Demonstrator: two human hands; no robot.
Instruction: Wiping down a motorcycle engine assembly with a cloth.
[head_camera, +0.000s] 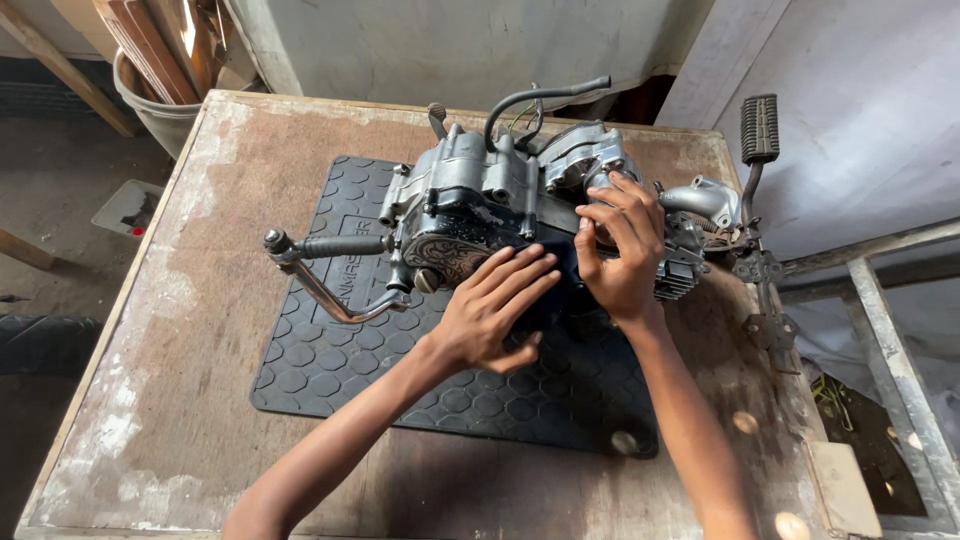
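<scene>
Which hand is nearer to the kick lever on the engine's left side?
Left. The left hand rests on the engine's dark cover, close to the kick lever; the right hand is farther off, on the engine's right part.

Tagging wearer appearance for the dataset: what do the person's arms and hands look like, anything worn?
Both arms are bare up to the frame edge: no sleeves in view. The left hand and right hand wear no gloves, rings, watch or bands. Slim forearms, no visible markings.

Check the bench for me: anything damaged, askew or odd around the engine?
Nothing spilled. The engine sits on the black rubber mat, both hands on it. The wooden tabletop is worn, with pale patches along its left edge. A foot lever overhangs the right edge.
</scene>
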